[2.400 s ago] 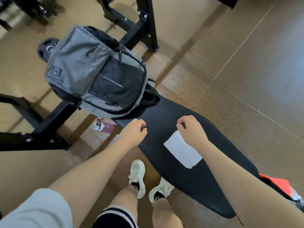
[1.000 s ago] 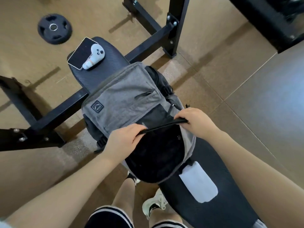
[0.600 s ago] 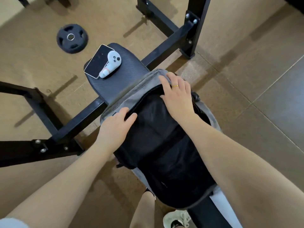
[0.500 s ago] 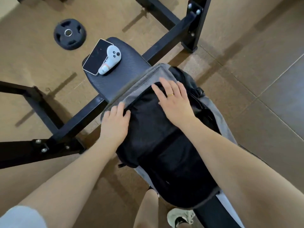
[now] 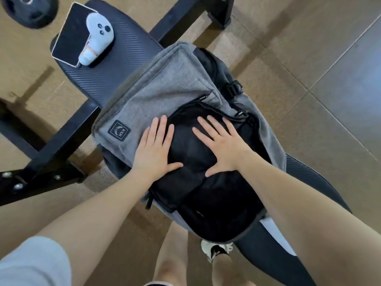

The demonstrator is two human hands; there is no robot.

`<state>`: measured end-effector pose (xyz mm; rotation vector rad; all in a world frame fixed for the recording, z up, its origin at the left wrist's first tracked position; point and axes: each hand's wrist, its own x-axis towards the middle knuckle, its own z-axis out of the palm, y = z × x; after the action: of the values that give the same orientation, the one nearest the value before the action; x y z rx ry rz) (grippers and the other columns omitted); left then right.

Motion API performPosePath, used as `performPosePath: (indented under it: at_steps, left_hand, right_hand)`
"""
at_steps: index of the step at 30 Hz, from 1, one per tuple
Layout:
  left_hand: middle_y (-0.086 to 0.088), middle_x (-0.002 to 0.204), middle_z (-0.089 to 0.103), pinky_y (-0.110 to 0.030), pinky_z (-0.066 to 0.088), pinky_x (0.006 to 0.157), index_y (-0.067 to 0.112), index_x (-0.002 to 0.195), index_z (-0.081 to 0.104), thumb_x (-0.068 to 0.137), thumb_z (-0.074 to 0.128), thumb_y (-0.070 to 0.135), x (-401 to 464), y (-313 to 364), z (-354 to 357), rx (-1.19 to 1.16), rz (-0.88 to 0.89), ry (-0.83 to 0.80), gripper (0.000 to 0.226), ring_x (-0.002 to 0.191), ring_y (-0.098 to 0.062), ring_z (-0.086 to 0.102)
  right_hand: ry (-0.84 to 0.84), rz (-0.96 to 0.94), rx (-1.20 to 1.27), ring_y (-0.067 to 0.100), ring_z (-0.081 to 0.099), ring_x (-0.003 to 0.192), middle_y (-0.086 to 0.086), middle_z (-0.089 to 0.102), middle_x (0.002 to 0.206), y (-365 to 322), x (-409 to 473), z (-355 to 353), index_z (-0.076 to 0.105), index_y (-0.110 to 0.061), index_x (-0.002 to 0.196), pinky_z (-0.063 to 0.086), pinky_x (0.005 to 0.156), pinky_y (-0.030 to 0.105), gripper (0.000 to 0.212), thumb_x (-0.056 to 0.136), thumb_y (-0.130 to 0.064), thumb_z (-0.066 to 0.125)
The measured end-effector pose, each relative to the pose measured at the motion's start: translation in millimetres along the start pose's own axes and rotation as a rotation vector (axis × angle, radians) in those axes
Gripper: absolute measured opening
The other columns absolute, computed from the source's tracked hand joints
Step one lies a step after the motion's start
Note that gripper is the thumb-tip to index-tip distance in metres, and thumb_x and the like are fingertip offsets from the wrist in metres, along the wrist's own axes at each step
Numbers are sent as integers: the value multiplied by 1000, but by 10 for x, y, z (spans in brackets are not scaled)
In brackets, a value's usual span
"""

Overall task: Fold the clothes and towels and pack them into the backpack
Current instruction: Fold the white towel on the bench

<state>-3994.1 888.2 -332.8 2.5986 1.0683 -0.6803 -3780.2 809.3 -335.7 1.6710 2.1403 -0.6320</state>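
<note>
Grey backpack (image 5: pixel 165 87) lying on black bench (image 5: pixel 115 65). Left hand (image 5: pixel 154 153) and right hand (image 5: pixel 224 145) flat, fingers spread, pressing its black panel.

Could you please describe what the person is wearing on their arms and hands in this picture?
Both forearms are bare. The left hand wears nothing. The right hand has a thin gold-coloured ring on one finger. A short light grey sleeve covers the left upper arm.
</note>
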Motion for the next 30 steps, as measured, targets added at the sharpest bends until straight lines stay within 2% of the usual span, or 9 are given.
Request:
performPosePath:
  at_steps: [4,6,8,10,13,18,23,26,30]
  left_hand:
    - [-24,150,23,-48,31,106,1,142,32,76,73,38,-20,-28,-97,-162,51,191,85,135,-42,29]
    - [-22,143,36,-49,42,100,8,144,29,81,70,29,-56,17,-268,-422,-70,217,78,125,-39,42]
    - [-14,130,48,-41,45,89,16,145,24,85,65,29,-56,48,-438,-684,-301,115,74,116,-32,49]
    - [-13,99,60,-37,43,75,11,128,44,89,59,29,-44,7,-587,-665,-400,72,45,101,-34,57]
    - [-13,80,62,-41,47,69,6,111,57,93,54,24,-61,-87,-943,-573,-251,296,26,81,-35,60]
    - [-14,83,69,-42,54,55,10,105,59,90,46,24,50,-225,-1403,-346,27,588,24,71,-34,66]
    - [-14,135,43,-42,30,96,7,130,43,80,54,19,136,-247,-1136,32,97,688,52,119,-30,39]
    - [-13,148,34,-43,17,109,9,136,42,81,41,53,-17,44,-700,50,394,441,71,135,-27,25]
    - [-13,151,27,-46,14,111,18,145,23,83,32,60,148,-79,-275,112,217,300,76,138,-30,20]
  right_hand:
    - [117,-9,-180,30,12,145,9,7,158,-54,-82,-66,9,-23,150,2,114,50,129,48,-46,85]
    - [227,101,-74,30,15,143,11,14,157,-96,-127,-128,16,-20,149,8,114,50,129,43,-35,89]
    - [250,202,69,33,15,143,18,16,155,-112,-165,-258,16,-16,148,11,114,49,133,39,-35,91]
    - [199,184,170,33,1,144,21,1,156,-37,-200,-347,0,-18,150,6,112,45,138,46,-41,89]
    - [113,166,436,27,-12,144,11,-21,155,61,-278,-584,-20,-25,143,7,116,43,119,73,-45,74]
    - [487,557,610,30,36,129,10,41,141,111,39,-1020,17,-17,148,25,103,40,63,95,-26,50]
    - [462,641,666,32,57,98,10,64,104,196,567,-1094,48,-10,120,38,74,37,28,99,-28,40]
    - [496,743,710,31,55,103,12,62,109,152,748,-945,50,-9,116,34,69,33,27,100,-28,38]
    - [627,736,845,27,52,111,10,55,122,146,751,-827,48,-8,124,40,84,32,31,97,-24,45]
